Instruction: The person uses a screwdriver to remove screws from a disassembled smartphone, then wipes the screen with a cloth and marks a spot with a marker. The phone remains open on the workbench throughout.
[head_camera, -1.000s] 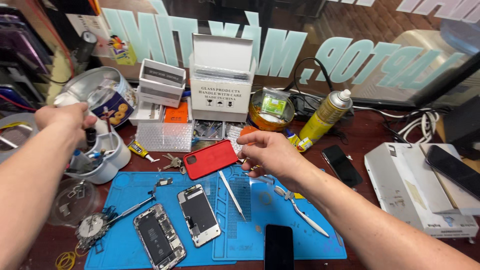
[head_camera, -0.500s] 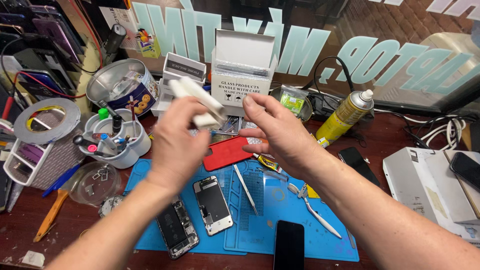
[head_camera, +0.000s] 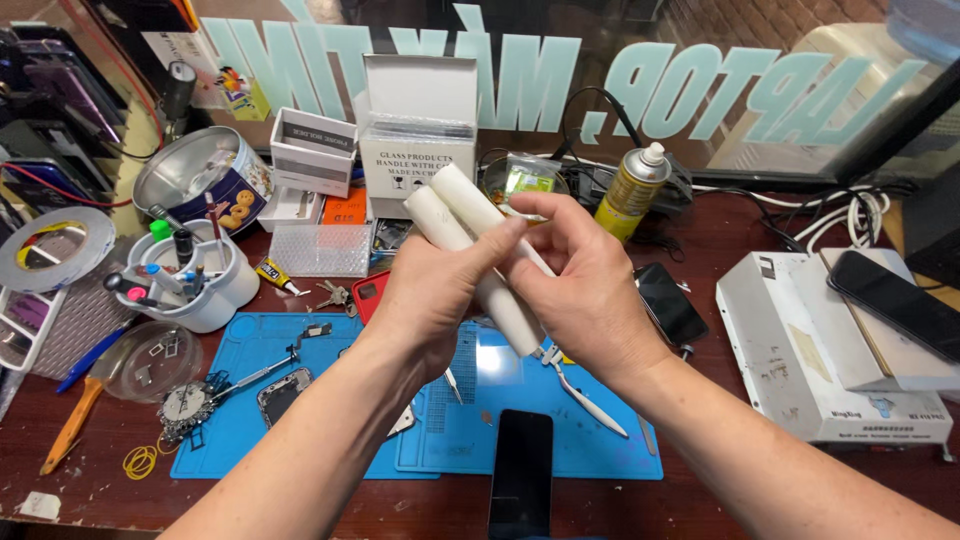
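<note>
You hold two white tubes (head_camera: 478, 250) up over the blue mat (head_camera: 590, 440), side by side and tilted, their tops pointing toward the white box (head_camera: 415, 150). Your left hand (head_camera: 430, 295) wraps them from the left, fingers closed across the shafts; your right hand (head_camera: 590, 285) clasps them from the right, so both hands meet around the pair. Below your wrists a dark phone (head_camera: 520, 475) lies on the mat's near edge, tweezers (head_camera: 585, 395) beside it. The yellow spray can (head_camera: 632, 190) stands behind your right hand.
</note>
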